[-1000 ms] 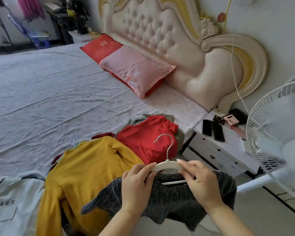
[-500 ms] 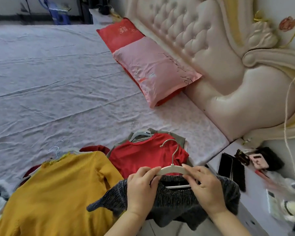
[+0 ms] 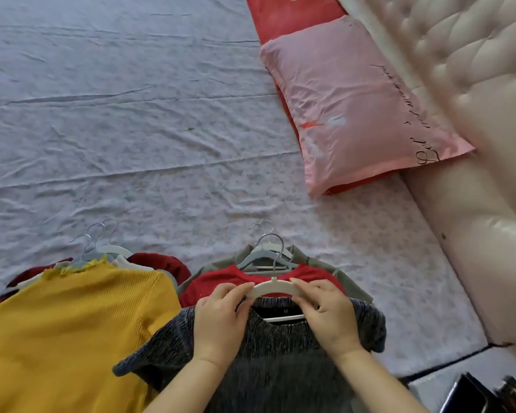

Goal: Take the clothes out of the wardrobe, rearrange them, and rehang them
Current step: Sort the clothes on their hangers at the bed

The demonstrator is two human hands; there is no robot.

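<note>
Grey top (image 3: 280,362) hangs from hanger (image 3: 276,289) both hands pinch.

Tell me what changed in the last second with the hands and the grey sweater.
The left hand and right hand moved the white hanger with the grey sweater slightly forward over the red top; the view tipped down too. Nothing taken or let go: both still pinch the hanger. The yellow sweater and pink pillow stayed put.

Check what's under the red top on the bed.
An olive-grey garment lies under the red top; only its collar and shoulders show. The rest, and anything beneath, is covered by the red top and the grey knit sweater on the white hanger.
</note>
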